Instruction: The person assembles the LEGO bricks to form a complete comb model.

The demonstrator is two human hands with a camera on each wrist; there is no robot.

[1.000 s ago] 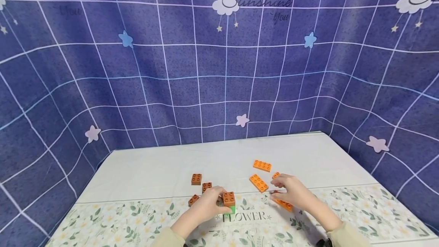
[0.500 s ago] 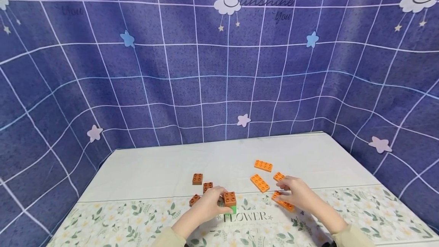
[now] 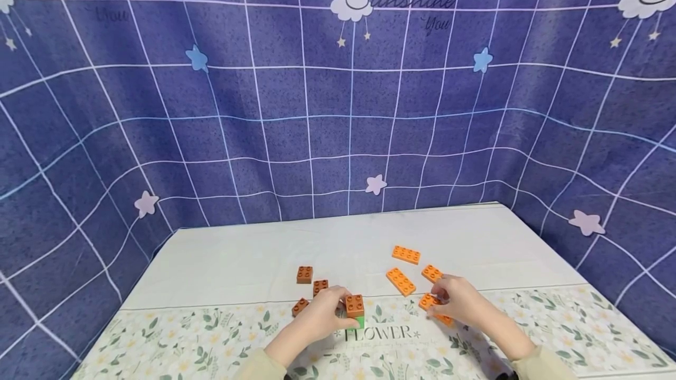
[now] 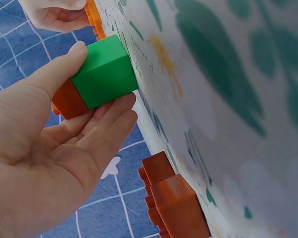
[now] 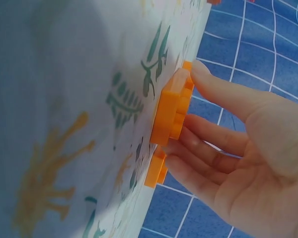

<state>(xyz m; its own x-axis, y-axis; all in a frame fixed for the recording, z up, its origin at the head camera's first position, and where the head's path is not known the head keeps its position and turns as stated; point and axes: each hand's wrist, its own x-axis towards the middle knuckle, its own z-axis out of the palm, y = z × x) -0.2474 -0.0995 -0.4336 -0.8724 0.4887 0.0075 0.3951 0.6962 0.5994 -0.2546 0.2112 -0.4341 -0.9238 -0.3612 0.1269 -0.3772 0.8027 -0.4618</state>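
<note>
In the head view my left hand (image 3: 323,314) grips a two-part stack, a brown brick (image 3: 354,305) on top of a green brick (image 4: 105,72). The left wrist view has the thumb on one side of the stack and the fingers on the other. My right hand (image 3: 458,301) has its thumb and fingers around a flat orange brick (image 3: 435,308) lying on the table; the right wrist view (image 5: 233,144) has the thumb at one edge and fingertips behind the studs. Beyond the fingers lies a smaller orange brick (image 3: 432,273), near but apart.
Loose brown bricks (image 3: 304,274) lie left of the stack, one partly behind the left hand. Two more flat orange bricks (image 3: 401,281) rest near the middle. A white and floral cloth (image 3: 237,263) covers the table. A blue gridded curtain (image 3: 338,92) encloses its back and sides.
My right hand has shifted back from the smaller orange brick, and its thumb and fingers have drawn closer together around the nearer flat orange brick. The left hand and its stack stay put.
</note>
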